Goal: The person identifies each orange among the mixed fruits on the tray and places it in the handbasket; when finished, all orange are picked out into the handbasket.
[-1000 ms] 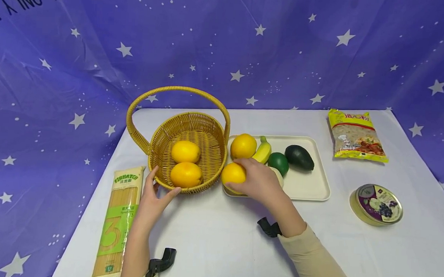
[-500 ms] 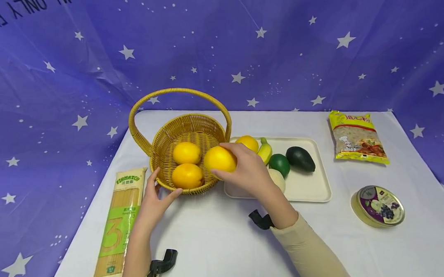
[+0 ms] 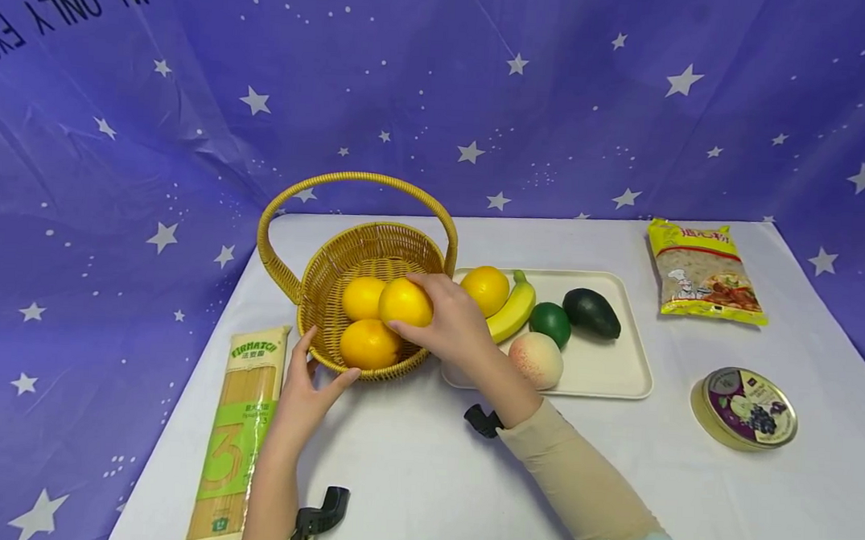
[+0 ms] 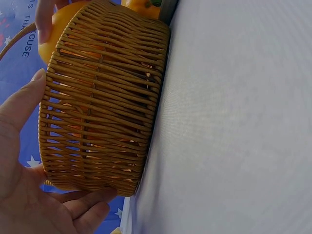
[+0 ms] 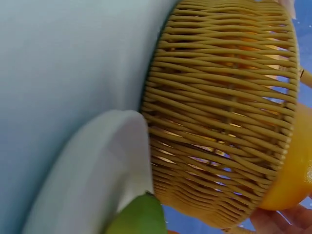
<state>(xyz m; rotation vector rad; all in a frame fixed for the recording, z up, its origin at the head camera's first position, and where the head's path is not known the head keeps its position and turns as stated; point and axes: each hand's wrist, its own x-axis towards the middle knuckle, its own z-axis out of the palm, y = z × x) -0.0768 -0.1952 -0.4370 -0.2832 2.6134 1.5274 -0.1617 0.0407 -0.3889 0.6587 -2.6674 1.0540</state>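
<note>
My left hand holds the near left side of a wicker basket; in the left wrist view the thumb lies at its rim and the fingers on its side. My right hand grips an orange over the basket's right part, the thumb on the near side. In the right wrist view, the held orange shows just past the rim. Inside the basket lie two yellow-orange fruits, one farther back and one nearer, partly overlapped by the held orange.
A cream tray right of the basket bears another orange, a banana, a green fruit, an avocado and a peach. Spaghetti lies left; a yellow food bag and a round tin stand right.
My right hand has lifted the orange off the tray and carried it left over the basket. The peach and banana show more fully. My left hand stays at the basket.
</note>
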